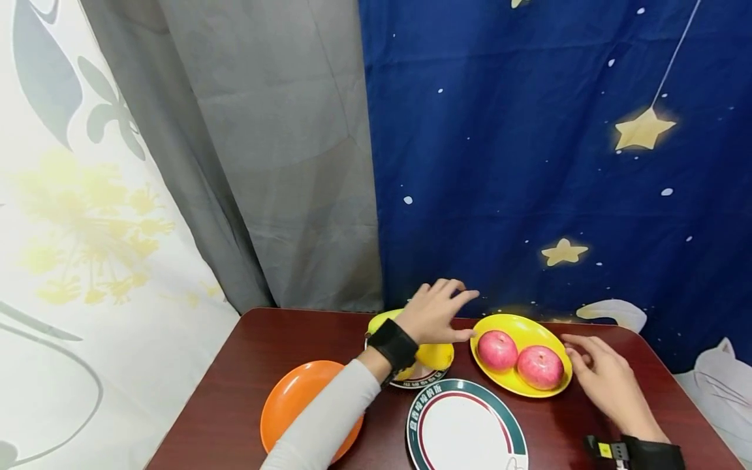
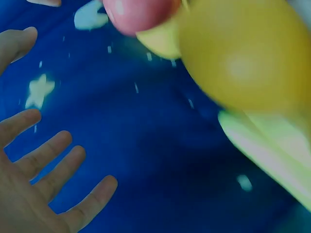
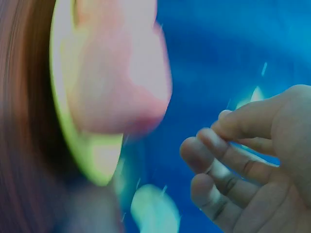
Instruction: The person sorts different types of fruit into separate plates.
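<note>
Two pink-red apples (image 1: 497, 350) (image 1: 540, 367) lie on a yellow plate (image 1: 511, 323) at the table's right back. My left hand (image 1: 437, 313) is over a smaller patterned plate (image 1: 425, 380), thumb near the yellow plate's left rim. In the left wrist view its fingers (image 2: 53, 150) are spread, holding nothing. Beneath it are a yellow fruit (image 1: 436, 356) like a lemon and a greenish-yellow fruit (image 1: 383, 320), partly hidden, kind unclear. Beside the yellow plate's right rim is my right hand (image 1: 611, 378), its fingers loosely bent around nothing in the right wrist view.
In front stands a white plate (image 1: 467, 427) with a dark green rim. An orange plate (image 1: 294, 398) is at the left, partly covered by my left forearm. Behind the dark red table (image 1: 235, 378) hang a grey curtain (image 1: 282, 130) and a blue starry cloth (image 1: 499, 163).
</note>
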Demonstrator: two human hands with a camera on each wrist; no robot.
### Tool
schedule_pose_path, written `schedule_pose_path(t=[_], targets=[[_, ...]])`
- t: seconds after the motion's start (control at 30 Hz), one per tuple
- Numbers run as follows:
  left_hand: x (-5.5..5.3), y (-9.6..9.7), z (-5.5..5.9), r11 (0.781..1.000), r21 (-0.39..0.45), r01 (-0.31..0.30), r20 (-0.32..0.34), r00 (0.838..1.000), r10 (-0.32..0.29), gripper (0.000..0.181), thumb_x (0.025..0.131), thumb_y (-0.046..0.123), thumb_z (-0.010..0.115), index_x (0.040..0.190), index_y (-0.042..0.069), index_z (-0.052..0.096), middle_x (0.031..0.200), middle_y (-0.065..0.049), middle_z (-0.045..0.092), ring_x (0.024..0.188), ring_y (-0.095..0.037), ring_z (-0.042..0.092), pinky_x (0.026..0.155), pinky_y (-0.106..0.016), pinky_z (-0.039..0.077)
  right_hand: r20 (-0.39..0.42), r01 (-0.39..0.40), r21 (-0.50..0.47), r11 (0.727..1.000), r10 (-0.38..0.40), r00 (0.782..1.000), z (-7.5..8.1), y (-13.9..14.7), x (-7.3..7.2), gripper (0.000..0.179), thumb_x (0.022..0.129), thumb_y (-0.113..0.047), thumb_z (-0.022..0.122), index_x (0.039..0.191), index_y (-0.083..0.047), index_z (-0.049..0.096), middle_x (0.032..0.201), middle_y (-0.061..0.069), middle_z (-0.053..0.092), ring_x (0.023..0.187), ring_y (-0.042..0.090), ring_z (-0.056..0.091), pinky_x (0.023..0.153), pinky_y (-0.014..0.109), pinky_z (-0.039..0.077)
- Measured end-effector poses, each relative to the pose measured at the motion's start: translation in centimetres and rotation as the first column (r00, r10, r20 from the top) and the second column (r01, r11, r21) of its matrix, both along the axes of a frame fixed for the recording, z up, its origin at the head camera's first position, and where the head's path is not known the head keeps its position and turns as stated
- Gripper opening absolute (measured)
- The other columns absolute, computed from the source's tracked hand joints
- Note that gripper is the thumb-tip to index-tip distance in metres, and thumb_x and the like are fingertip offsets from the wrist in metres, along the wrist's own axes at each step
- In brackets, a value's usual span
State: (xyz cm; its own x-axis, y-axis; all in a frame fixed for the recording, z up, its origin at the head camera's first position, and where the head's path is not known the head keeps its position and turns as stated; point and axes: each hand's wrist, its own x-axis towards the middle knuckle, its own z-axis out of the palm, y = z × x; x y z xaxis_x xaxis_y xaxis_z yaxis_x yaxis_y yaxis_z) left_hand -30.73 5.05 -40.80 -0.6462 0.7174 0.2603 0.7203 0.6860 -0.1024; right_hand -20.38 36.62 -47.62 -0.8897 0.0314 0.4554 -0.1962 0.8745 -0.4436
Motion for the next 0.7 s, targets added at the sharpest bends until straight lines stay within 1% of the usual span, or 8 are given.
schedule_pose_path(t=[0.07, 0.13, 0.2, 0.27, 0.37, 0.5, 0.57, 0.7], targets=[[0.3, -1.9, -0.2, 1.0, 0.023, -0.017, 0.021, 1.0, 0.017, 0.074, 0.091, 0.069, 0.059, 0.154, 0.033, 0.044, 0.145, 0.004, 0.05, 0.13, -0.017, 0.047, 0.105, -0.039, 0.046, -0.026, -0.056, -0.006, 0.998, 0.055, 0.998, 0.5, -2.0, 0.3, 0.02, 0.096, -0.013, 0.07, 0.115, -0.01, 0.073, 0.098, 0.004, 0.07, 0.073, -0.006, 0.049, 0.062, 0.019, 0.043], [0.5, -3.3, -1.0, 0.999, 0.026, -0.036, 0.049, 0.998, 0.035, 0.073, 0.092, 0.069, 0.059, 0.153, 0.033, 0.044, 0.144, 0.003, 0.051, 0.129, -0.017, 0.048, 0.106, -0.041, 0.047, -0.009, -0.114, -0.022, 0.993, 0.114, 0.993, 0.6, -3.9, 0.7, 0.016, 0.095, -0.013, 0.071, 0.111, -0.014, 0.075, 0.097, -0.001, 0.071, 0.075, -0.005, 0.053, 0.064, 0.018, 0.046], [0.8, -4.0, -2.1, 0.998, 0.024, -0.05, 0.078, 0.996, 0.048, 0.072, 0.091, 0.069, 0.059, 0.153, 0.034, 0.045, 0.142, 0.004, 0.052, 0.128, -0.018, 0.049, 0.106, -0.042, 0.047, 0.046, -0.155, -0.034, 0.987, 0.156, 0.987, 0.1, -5.4, 1.2, 0.015, 0.095, -0.014, 0.072, 0.109, -0.017, 0.076, 0.1, -0.005, 0.073, 0.079, -0.005, 0.054, 0.068, 0.019, 0.049], [0.9, -4.2, -3.4, 0.998, 0.019, -0.057, 0.105, 0.993, 0.055, 0.072, 0.091, 0.07, 0.059, 0.152, 0.035, 0.045, 0.141, 0.004, 0.052, 0.126, -0.017, 0.049, 0.105, -0.043, 0.047, 0.119, -0.19, -0.059, 0.98, 0.196, 0.973, -0.6, -6.4, 1.7, 0.016, 0.095, -0.014, 0.071, 0.11, -0.017, 0.076, 0.101, -0.005, 0.074, 0.079, -0.004, 0.055, 0.069, 0.021, 0.051], [1.3, -3.9, -5.1, 0.997, 0.014, -0.077, 0.136, 0.988, 0.074, 0.071, 0.09, 0.071, 0.059, 0.151, 0.037, 0.046, 0.141, 0.005, 0.053, 0.125, -0.016, 0.05, 0.104, -0.043, 0.048, 0.24, -0.241, -0.107, 0.965, 0.26, 0.935, -2.0, -7.0, 2.2, 0.019, 0.096, -0.017, 0.071, 0.115, -0.014, 0.073, 0.106, -0.003, 0.074, 0.081, -0.005, 0.057, 0.072, 0.021, 0.054], [1.8, -3.3, -6.7, 0.993, 0.008, -0.116, 0.179, 0.977, 0.113, 0.072, 0.088, 0.07, 0.063, 0.15, 0.038, 0.047, 0.144, 0.005, 0.052, 0.127, -0.016, 0.051, 0.106, -0.046, 0.048, 0.37, -0.303, -0.193, 0.933, 0.355, 0.858, -3.4, -7.1, 2.5, 0.034, 0.096, -0.023, 0.07, 0.125, -0.005, 0.066, 0.115, 0.005, 0.07, 0.085, -0.003, 0.062, 0.075, 0.019, 0.056], [1.8, -3.2, -7.3, 0.991, 0.0, -0.136, 0.203, 0.97, 0.133, 0.073, 0.087, 0.07, 0.064, 0.15, 0.039, 0.046, 0.146, 0.006, 0.051, 0.129, -0.016, 0.05, 0.107, -0.048, 0.047, 0.39, -0.321, -0.212, 0.923, 0.382, 0.838, -3.7, -7.2, 2.4, 0.041, 0.096, -0.025, 0.071, 0.129, -0.002, 0.064, 0.119, 0.009, 0.068, 0.086, -0.002, 0.063, 0.076, 0.019, 0.056], [1.8, -3.2, -8.3, 0.987, -0.021, -0.16, 0.232, 0.959, 0.161, 0.076, 0.085, 0.071, 0.066, 0.151, 0.041, 0.045, 0.148, 0.007, 0.05, 0.131, -0.016, 0.048, 0.108, -0.048, 0.047, 0.412, -0.331, -0.228, 0.916, 0.398, 0.819, -4.1, -7.7, 2.2, 0.043, 0.095, -0.025, 0.072, 0.13, -0.002, 0.064, 0.119, 0.008, 0.068, 0.082, -0.001, 0.058, 0.073, 0.019, 0.055]])
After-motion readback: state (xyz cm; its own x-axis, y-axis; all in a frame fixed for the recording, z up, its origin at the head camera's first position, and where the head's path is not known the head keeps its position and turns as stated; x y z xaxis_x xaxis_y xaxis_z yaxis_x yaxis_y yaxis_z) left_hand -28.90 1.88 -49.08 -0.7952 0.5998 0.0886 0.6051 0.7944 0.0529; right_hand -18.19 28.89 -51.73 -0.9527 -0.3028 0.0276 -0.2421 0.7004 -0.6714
